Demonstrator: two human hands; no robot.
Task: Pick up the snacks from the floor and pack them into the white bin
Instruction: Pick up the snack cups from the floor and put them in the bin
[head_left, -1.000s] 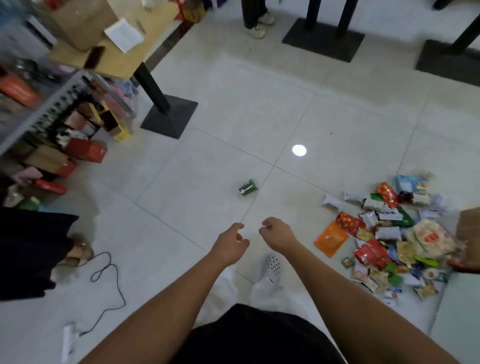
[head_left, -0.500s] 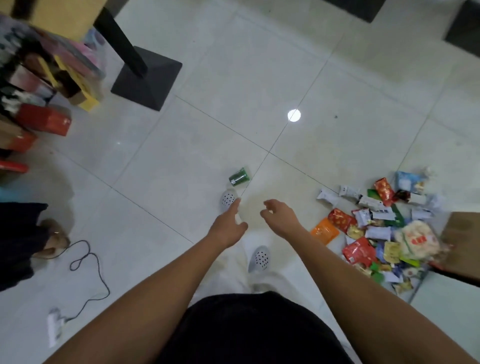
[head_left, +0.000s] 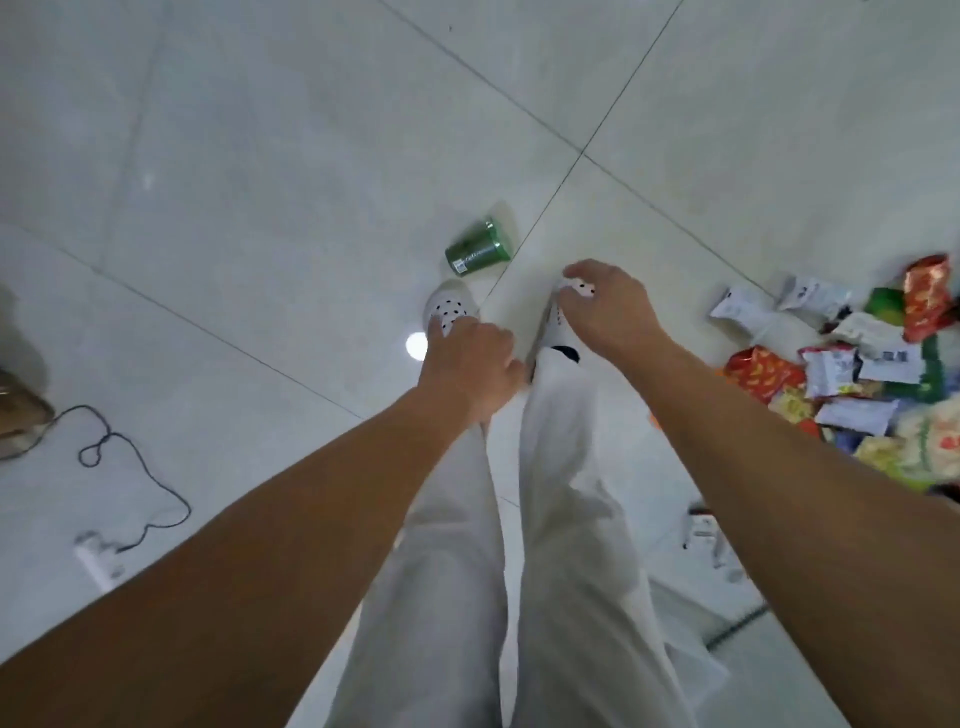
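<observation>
left hand (head_left: 467, 358) loosely curled, holding nothing. right hand (head_left: 608, 306) fingers relaxed, also empty. both are out over the white perforated shoes (head_left: 445, 307). green can (head_left: 479, 252) lies on its side on the tile floor (head_left: 260, 156), just ahead of the shoes. snack pile (head_left: 857, 364) on the floor at right, apart from both hands. black cable (head_left: 140, 467) far left.

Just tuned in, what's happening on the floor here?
A person stands over the tiled floor, left hand and right hand both empty and relaxed above white shoes. A green cup lies on its side just ahead of the shoes. The snack pile sits to the right, nothing picked up yet. No white bin is in view.
</observation>
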